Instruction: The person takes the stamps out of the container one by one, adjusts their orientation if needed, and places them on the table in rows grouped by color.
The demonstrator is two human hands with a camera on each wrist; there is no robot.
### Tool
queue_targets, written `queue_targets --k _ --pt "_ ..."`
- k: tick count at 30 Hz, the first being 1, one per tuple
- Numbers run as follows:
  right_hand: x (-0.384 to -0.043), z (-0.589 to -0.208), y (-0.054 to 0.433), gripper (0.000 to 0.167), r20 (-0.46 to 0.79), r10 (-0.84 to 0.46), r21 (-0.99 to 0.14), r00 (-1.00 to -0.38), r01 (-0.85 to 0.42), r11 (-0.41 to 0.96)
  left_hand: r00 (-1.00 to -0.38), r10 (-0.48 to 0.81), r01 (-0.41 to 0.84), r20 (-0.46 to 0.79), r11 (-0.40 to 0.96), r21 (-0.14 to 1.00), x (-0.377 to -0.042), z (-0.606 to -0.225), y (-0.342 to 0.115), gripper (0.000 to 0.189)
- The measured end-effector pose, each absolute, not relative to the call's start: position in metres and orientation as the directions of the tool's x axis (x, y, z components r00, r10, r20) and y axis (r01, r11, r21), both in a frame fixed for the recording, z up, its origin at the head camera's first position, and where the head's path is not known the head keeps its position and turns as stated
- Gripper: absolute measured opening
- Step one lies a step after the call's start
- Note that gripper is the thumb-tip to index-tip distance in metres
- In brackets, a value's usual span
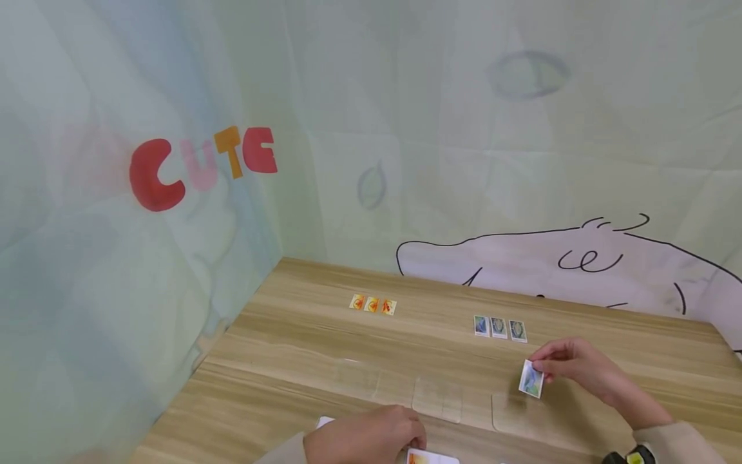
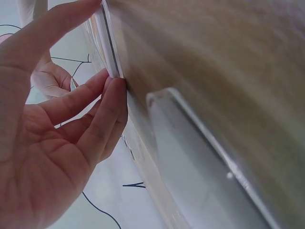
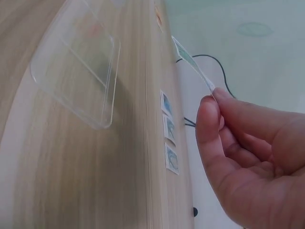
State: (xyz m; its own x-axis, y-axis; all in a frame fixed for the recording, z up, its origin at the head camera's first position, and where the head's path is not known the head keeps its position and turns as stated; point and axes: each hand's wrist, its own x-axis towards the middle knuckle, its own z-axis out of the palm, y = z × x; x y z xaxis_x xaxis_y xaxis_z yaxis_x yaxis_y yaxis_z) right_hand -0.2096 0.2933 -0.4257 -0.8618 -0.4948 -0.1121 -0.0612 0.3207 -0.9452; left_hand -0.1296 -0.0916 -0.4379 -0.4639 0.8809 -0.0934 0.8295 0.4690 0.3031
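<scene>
Nearest, the left hand's grip (image 1: 371, 433) holds a card stack (image 2: 106, 43) by its edges. Right hand's grip (image 1: 570, 364) pinches one card (image 1: 530, 380) near three blue cards (image 1: 499, 327).

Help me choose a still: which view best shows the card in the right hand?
The head view: there the card shows its blue-green picture, pinched by the right hand. The right wrist view catches it nearly edge-on; the left wrist view has a thin sliver at most.
</scene>
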Motion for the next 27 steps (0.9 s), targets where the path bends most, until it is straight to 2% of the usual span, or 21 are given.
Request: queue_targets --k 9,17,27 --pt "-0.216 -0.427 0.304 0.027 -0.155 -0.448 -0.927 -0.881 -0.026 0.373 -0.436 0.898 0.858 -0.055 0.434 0.274 -0.13 -0.438 -0.091 0.025" --pt "-0.223 -0.426 0.308 0.026 -0.154 -0.421 -0.917 -0.894 -0.03 0.398 -0.449 0.892 0.836 -0.053 0.441 0.327 -0.131 -0.436 -0.091 0.024" --pt "-0.234 -0.427 0.312 0.026 -0.168 -0.423 -0.914 -0.891 -0.02 0.405 -0.439 0.898 0.857 -0.025 0.426 0.289 -0.13 -0.437 -0.093 0.021"
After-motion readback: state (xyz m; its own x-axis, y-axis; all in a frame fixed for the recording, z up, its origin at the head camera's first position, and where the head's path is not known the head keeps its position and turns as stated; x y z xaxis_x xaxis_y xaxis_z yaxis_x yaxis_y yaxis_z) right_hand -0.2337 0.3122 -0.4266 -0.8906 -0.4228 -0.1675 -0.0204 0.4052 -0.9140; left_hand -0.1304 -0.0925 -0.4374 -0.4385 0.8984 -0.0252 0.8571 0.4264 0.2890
